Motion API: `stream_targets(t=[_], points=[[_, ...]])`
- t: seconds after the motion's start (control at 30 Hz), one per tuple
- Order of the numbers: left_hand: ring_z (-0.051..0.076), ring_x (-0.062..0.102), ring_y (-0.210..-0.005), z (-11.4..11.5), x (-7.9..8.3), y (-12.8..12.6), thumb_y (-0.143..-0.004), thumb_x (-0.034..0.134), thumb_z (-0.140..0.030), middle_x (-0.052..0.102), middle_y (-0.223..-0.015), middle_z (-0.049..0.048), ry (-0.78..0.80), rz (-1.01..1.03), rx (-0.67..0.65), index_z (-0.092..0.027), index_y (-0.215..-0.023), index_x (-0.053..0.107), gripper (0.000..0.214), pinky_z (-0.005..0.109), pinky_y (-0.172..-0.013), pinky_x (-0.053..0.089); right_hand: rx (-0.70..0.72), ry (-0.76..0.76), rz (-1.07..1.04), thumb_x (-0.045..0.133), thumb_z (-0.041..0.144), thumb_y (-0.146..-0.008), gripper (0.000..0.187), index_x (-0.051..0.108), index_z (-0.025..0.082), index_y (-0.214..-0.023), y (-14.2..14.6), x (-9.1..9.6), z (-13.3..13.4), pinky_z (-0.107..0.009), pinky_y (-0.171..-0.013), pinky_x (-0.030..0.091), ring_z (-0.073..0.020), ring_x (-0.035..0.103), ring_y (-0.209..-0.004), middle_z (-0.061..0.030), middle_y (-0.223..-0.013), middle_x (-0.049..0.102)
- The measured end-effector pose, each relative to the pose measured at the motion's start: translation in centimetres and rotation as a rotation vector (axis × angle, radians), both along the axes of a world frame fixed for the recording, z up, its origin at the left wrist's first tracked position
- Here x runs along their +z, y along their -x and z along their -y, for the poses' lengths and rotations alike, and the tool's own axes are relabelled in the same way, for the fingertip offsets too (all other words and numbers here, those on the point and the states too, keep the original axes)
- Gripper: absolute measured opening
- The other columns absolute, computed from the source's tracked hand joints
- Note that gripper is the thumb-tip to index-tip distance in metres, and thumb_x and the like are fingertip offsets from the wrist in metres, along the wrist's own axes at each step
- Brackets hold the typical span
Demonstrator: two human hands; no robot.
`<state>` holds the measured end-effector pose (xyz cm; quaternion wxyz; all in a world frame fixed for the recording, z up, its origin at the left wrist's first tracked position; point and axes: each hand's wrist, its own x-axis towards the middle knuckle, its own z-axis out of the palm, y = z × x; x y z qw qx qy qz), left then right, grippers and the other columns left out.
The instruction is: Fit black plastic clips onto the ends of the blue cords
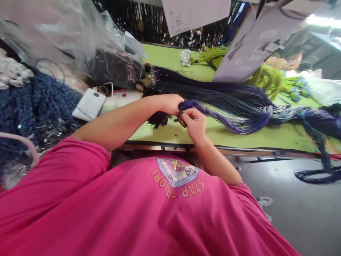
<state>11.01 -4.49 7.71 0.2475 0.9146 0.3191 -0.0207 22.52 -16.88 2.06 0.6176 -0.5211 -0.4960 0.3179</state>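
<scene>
Both of my hands meet over the green tabletop, at one end of a bundle of thin purple-blue wires [237, 122]. My left hand [172, 104] is closed around that bundle near its end. Black tips [159, 120] stick out below and left of it. A small roll of dark tape [182, 120] with a brown core is pinched in my right hand [196, 123], close against the left hand's fingers. Whether tape is wound on the wires is hidden by the fingers. Behind my hands lies a longer bundle of dark wires [213, 89].
A white device [89, 104] and tape rolls [140, 85] are at left, beside blue wires [39, 96] with white connectors. A clear plastic bag [74, 28] bulges at back left. Green wires [213, 55] lie behind, near a slanted pale panel [247, 46]. The table edge [261, 151] runs before me.
</scene>
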Motion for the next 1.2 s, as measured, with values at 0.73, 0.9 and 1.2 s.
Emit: stream_targets(t=[0.73,0.9,1.2], points=[[0.009,0.052,-0.05,3.4,-2.2,2.6,-0.084,0.057,-0.022,0.062,-0.061,-0.001,0.755,0.477,0.262,-0.012,-0.087,0.068,0.015,0.022,-0.055,0.041,0.003,0.207,0.196,0.062,0.037,-0.08,0.031,0.062,0.019,-0.106,-0.4,-1.4,4.7,-0.03,-0.074,0.047,-0.0164,0.062,-0.077,-0.0041,-0.088,0.071],[0.008,0.048,-0.046,3.7,-2.3,2.0,-0.085,0.056,-0.022,0.059,-0.058,-0.0005,0.634,0.45,0.253,-0.013,-0.073,0.064,0.017,0.022,-0.051,0.036,-0.009,0.295,-0.097,0.062,0.04,-0.075,0.028,0.063,0.017,-0.092,0.7,-3.7,3.9,-0.026,-0.063,0.047,-0.0113,0.053,-0.063,0.0003,-0.073,0.064],[0.026,0.049,-0.137,3.4,-2.7,2.8,-0.086,0.058,-0.037,0.051,-0.149,0.0153,0.211,0.378,0.343,-0.013,-0.141,0.048,0.061,0.03,-0.109,0.037,-0.109,0.158,-0.33,0.055,0.042,-0.072,0.024,0.06,0.019,-0.08,4.1,-5.1,-4.5,-0.026,-0.066,0.047,-0.0142,0.056,-0.071,-0.0037,-0.072,0.065]])
